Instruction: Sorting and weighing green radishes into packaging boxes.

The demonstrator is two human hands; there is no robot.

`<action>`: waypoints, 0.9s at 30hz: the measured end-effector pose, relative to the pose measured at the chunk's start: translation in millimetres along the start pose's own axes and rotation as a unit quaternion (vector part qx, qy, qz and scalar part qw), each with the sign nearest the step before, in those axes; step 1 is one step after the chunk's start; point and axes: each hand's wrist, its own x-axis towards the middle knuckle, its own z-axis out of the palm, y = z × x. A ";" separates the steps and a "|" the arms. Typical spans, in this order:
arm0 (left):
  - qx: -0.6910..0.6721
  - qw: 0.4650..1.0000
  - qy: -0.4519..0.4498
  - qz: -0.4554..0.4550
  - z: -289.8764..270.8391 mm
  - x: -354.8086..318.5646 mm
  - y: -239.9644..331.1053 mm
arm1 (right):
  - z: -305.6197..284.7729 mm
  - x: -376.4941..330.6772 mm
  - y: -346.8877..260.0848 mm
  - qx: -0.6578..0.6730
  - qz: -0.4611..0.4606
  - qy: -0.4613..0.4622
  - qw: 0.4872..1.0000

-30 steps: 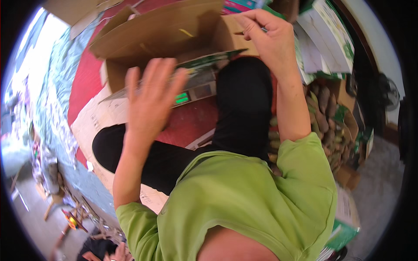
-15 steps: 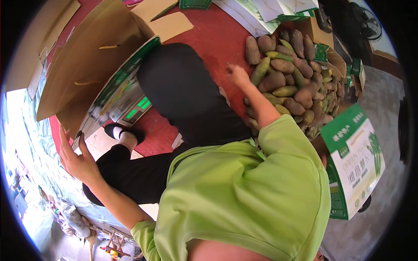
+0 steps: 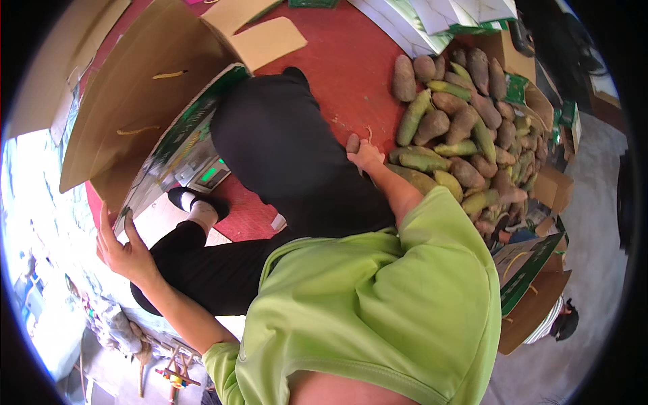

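Observation:
Fingers stretched along its lower corner, my left hand grips the edge of a large open cardboard box with the thumb on the other side. My right hand is closed round a small brown root vegetable, whose end sticks out past the fingers. It is low over the red surface, beside my black-clad knee. Just right of it lies a big heap of long brown and green root vegetables. The inside bottom of the box is hidden.
A scale with a green-lit display stands between the box and my leg. White and green flat cartons lie at the back. At the right, a person with dark hair is partly behind another open carton.
My right hand has come down and nearer to me, and a brown root vegetable now shows in it. At the right, the green-and-white carton has turned. My left hand stays at the box edge.

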 end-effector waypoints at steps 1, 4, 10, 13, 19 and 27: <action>-0.002 1.000 -0.005 0.003 0.2 -0.5 -1.2 | 3.2 6.8 -3.6 -0.005 -0.012 -0.001 1.000; -0.013 1.000 -0.006 0.005 1.0 1.4 0.8 | 13.7 29.7 -1.8 0.103 0.042 -0.022 0.994; 0.010 0.999 -0.031 -0.007 -2.9 3.1 2.8 | 36.5 66.8 19.3 0.188 0.036 0.005 0.982; 0.001 1.000 -0.014 -0.005 -4.6 3.5 1.2 | 39.9 62.3 10.1 0.200 -0.013 0.031 0.979; -0.026 0.999 -0.016 -0.017 -5.5 6.7 2.5 | 6.0 74.8 38.8 0.424 -0.134 0.108 0.889; -0.035 0.999 -0.030 -0.014 -14.8 0.9 -2.0 | -221.2 -56.7 -62.1 0.408 -0.405 0.266 0.773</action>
